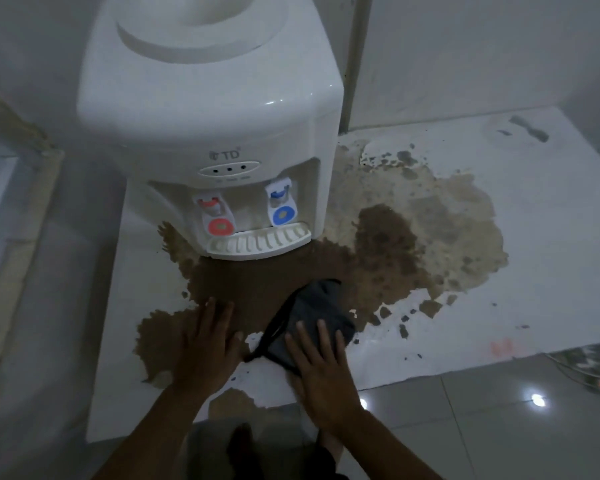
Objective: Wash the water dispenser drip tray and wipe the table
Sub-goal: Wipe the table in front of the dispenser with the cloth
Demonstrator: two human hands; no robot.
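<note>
Right hand flat, fingers spread, on grey cloth, partly hiding it; left hand flat on table.

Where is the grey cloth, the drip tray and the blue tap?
grey cloth [314, 308]: head view, bare middle above the fingers.
drip tray [258, 242]: head view, slotted top.
blue tap [282, 213]: head view, round blue paddle.
</note>
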